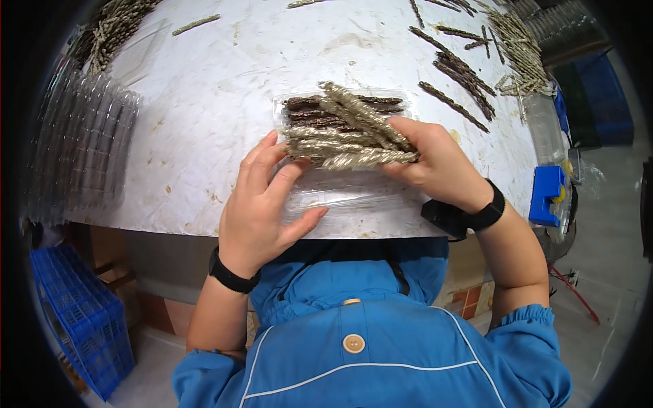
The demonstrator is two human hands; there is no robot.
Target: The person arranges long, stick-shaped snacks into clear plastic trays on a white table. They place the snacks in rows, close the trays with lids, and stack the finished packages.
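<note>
A clear plastic tray (pixel 279 107) lies at the table's near edge in front of me, its clear lid (pixel 340 190) flap towards my body. Dark brown twisted sticks (pixel 299 115) lie side by side in its far part. Over the near part is a bunch of pale twisted sticks (pixel 340 144), some slanting across the dark ones. My right hand (pixel 435 160) grips this bunch at its right end between thumb and fingers. At the left ends of the sticks my left hand (pixel 262 197) rests its fingertips, with the thumb spread away from them and nothing pinched.
Loose dark sticks (pixel 456 71) lie on the right of the white table (pixel 204 136), beside a pale pile (pixel 520 51). Stacked clear trays (pixel 81 143) stand at the left edge. A blue tape dispenser (pixel 546 196) sits at the right edge; a blue crate (pixel 85 319) is below left.
</note>
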